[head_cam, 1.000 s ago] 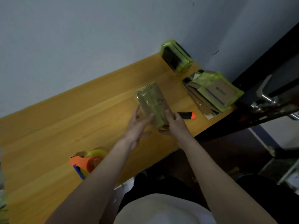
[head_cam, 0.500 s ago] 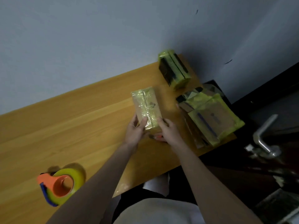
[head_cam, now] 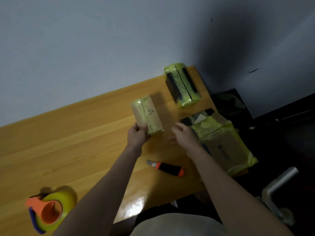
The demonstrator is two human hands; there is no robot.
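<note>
My left hand (head_cam: 136,137) grips the box (head_cam: 146,114), right hand (head_cam: 184,135) loose, empty; drawing back, I could catch the knife (head_cam: 166,167), blade bare, near the table (head_cam: 68,142) front edge

Dim light; glare on table (head_cam: 134,208) edge; dark wall shadow; blurred, distorted edges.

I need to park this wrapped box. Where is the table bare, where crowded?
Widest bare wood: left of the left hand, between the wall and the tape dispenser. A smaller patch lies between the wrapped box and the utility knife. Crowded: the right end, with the black parcel, the flat stack and the right hand.
</note>
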